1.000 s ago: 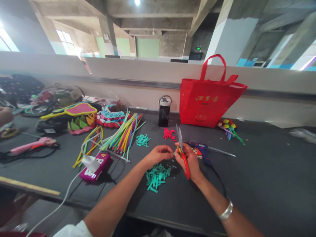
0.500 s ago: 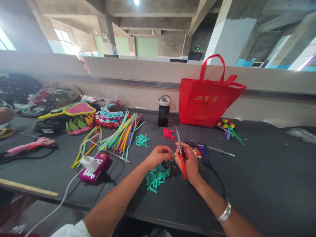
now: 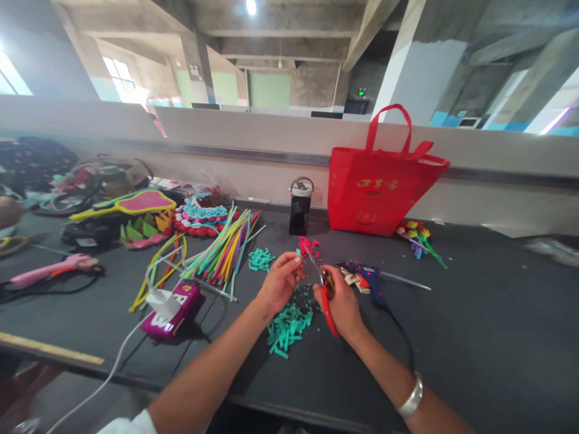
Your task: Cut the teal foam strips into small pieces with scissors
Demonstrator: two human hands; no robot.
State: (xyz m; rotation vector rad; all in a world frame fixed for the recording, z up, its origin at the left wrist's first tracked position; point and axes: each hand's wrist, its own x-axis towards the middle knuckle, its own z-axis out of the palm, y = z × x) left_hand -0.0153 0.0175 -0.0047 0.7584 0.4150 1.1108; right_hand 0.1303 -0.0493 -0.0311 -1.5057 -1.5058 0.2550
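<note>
Between the thumb and fingertips of my left hand (image 3: 281, 282) is a small teal strip (image 3: 298, 252), pinched upright. My right hand (image 3: 340, 304) grips red-handled scissors (image 3: 329, 310), whose blades point up and left, close to the strip. Below my hands lies a heap of cut teal strips (image 3: 288, 330) on the dark table. Farther off are a smaller pile of teal pieces (image 3: 261, 259) and a pile of red-pink pieces (image 3: 309, 246), partly behind the scissor blades.
A blue glue gun (image 3: 371, 283) with a cord lies right of my right hand. Bundled coloured sticks (image 3: 226, 247) and a purple power strip (image 3: 174, 310) are on the left. A red bag (image 3: 384, 190) and a dark bottle (image 3: 300, 211) stand behind. Another person's hand (image 3: 9, 212) shows far left.
My left hand has risen and turned, bringing the teal strip up into view. The scissors have tilted left, their blades now pointing toward the strip.
</note>
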